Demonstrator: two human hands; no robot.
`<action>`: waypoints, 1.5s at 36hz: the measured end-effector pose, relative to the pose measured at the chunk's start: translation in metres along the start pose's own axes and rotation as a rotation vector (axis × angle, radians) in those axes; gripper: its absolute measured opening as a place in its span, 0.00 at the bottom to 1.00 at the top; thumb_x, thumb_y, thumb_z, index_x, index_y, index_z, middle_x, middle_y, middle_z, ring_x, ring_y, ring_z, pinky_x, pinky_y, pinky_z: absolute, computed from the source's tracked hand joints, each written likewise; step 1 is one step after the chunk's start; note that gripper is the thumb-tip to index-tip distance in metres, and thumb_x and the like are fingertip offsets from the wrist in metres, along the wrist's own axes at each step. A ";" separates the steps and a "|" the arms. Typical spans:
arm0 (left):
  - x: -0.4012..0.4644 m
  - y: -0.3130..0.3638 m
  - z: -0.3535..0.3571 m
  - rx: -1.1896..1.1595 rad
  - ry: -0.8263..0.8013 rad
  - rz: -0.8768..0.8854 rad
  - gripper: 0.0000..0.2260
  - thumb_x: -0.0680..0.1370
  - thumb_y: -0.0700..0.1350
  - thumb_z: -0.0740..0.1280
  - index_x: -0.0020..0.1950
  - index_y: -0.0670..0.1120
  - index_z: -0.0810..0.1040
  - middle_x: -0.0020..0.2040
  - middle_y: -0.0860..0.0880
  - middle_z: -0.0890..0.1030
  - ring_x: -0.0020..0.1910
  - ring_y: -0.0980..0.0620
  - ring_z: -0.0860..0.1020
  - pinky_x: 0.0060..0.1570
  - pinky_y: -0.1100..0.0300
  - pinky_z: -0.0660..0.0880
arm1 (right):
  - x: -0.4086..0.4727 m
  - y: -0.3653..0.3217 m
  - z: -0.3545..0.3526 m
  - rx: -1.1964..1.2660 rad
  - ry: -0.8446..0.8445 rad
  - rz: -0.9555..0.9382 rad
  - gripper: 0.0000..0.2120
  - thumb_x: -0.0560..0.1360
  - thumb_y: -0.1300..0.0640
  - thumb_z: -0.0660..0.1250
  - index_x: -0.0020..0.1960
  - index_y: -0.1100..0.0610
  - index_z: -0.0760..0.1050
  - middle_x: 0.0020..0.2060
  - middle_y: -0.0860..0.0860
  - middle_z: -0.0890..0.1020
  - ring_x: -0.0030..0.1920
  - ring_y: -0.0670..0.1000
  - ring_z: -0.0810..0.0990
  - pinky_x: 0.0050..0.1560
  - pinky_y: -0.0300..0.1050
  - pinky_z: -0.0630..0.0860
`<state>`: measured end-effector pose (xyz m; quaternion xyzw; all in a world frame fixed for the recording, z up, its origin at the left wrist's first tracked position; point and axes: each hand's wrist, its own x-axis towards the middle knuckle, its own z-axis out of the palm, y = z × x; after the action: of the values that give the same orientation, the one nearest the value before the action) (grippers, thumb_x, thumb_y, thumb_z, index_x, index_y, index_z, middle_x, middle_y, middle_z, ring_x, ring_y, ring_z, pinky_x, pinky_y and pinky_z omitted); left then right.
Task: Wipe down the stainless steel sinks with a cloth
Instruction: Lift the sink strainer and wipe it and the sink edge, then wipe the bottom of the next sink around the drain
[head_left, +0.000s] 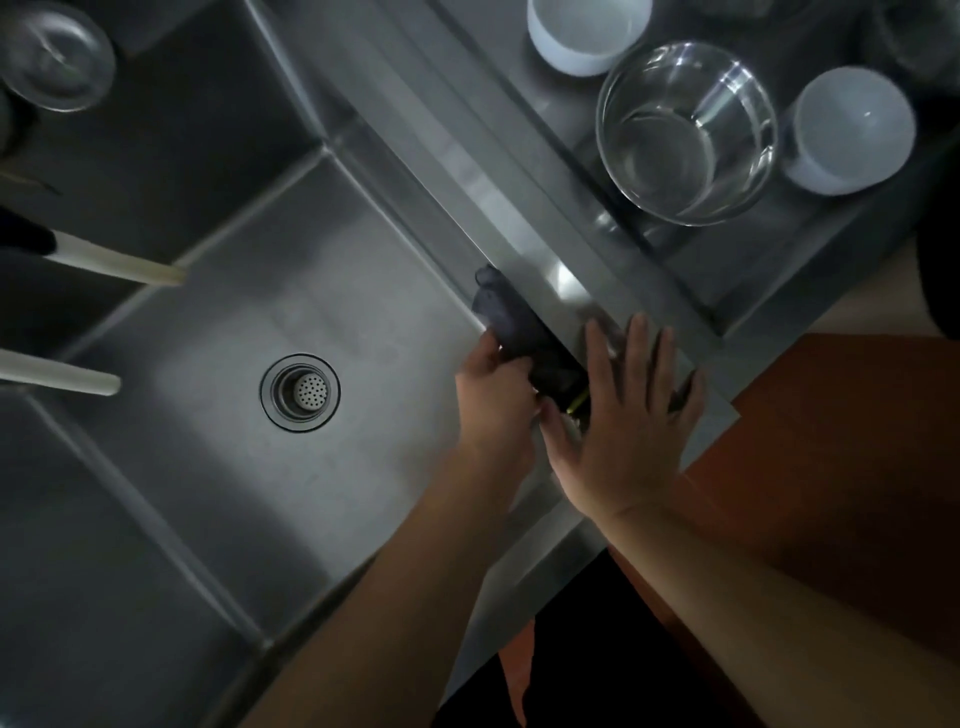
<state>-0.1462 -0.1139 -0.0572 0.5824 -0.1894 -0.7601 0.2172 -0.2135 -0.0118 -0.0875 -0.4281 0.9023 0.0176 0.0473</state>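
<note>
Right hand (623, 415): flat on sink rim (550, 270), fingers spread, bracing.
Left hand (493, 395): fingers curled round dark cloth (514, 322), rubbing sink wall.

Sink basin (322, 291): brushed stainless steel, showing dull sheen; rim (566, 291) is reflecting brighter. Drain strainer (310, 392): perforated metal. Cloth (511, 322): dark, soft, matt fabric. Bowl (685, 135): clear glossy glass. Cups (852, 130): white, smooth, matt-looking. Floor (831, 441): reddish-brown, matt.
</note>
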 end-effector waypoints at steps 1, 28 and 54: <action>0.004 0.000 0.001 0.002 0.010 0.010 0.23 0.74 0.26 0.55 0.46 0.51 0.82 0.43 0.45 0.85 0.44 0.41 0.82 0.47 0.44 0.80 | 0.000 0.000 0.000 0.004 0.003 0.005 0.39 0.76 0.30 0.49 0.81 0.48 0.51 0.80 0.56 0.53 0.80 0.62 0.51 0.73 0.71 0.50; 0.059 0.002 -0.014 0.211 0.022 0.025 0.26 0.75 0.25 0.53 0.69 0.43 0.74 0.56 0.38 0.80 0.46 0.40 0.79 0.51 0.36 0.79 | 0.000 -0.005 -0.013 0.124 -0.028 0.023 0.40 0.78 0.29 0.45 0.81 0.52 0.49 0.81 0.55 0.53 0.80 0.59 0.49 0.75 0.69 0.46; -0.095 -0.090 -0.004 1.836 -0.053 0.845 0.26 0.82 0.55 0.61 0.79 0.58 0.58 0.78 0.56 0.63 0.78 0.53 0.59 0.76 0.48 0.56 | -0.037 0.113 -0.070 0.094 -0.329 -0.463 0.30 0.81 0.39 0.53 0.80 0.43 0.50 0.81 0.50 0.52 0.80 0.57 0.48 0.74 0.68 0.49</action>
<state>-0.1307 0.0129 -0.0307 0.3923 -0.8966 -0.1938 -0.0679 -0.2822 0.0834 -0.0150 -0.6114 0.7606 0.0337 0.2157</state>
